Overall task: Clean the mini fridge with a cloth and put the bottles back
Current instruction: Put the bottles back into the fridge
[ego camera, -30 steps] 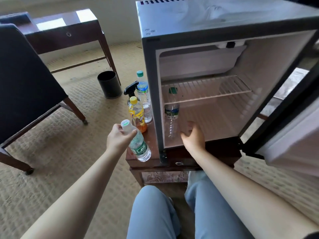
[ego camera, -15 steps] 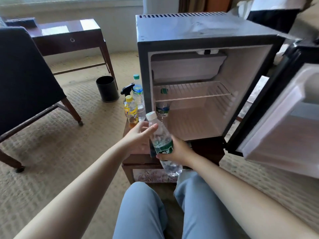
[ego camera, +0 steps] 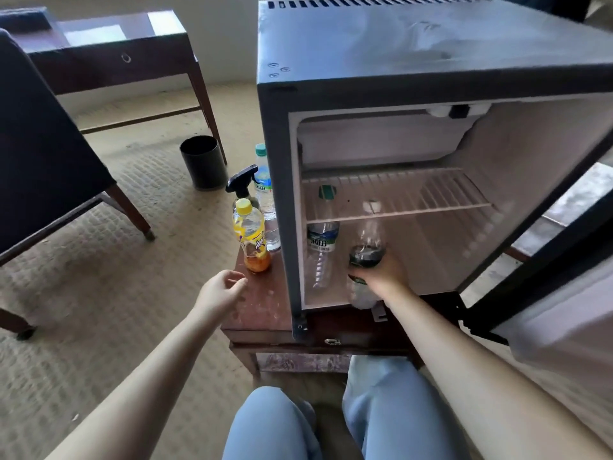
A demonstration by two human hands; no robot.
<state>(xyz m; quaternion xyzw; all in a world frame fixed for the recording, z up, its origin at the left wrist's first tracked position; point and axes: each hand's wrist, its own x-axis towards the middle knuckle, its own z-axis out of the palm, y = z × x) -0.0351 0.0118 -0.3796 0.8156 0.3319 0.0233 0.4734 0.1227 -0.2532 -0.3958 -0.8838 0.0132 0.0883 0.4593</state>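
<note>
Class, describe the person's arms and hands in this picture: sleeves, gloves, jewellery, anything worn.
No sleeves show: the left forearm and right forearm are bare. The left hand and right hand wear no gloves; no watch, bracelet or ring is visible.

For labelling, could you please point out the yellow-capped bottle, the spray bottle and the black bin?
yellow-capped bottle (ego camera: 248,234): head view, on its label.
spray bottle (ego camera: 243,178): head view, on its trigger head.
black bin (ego camera: 205,171): head view, on its side wall.
</note>
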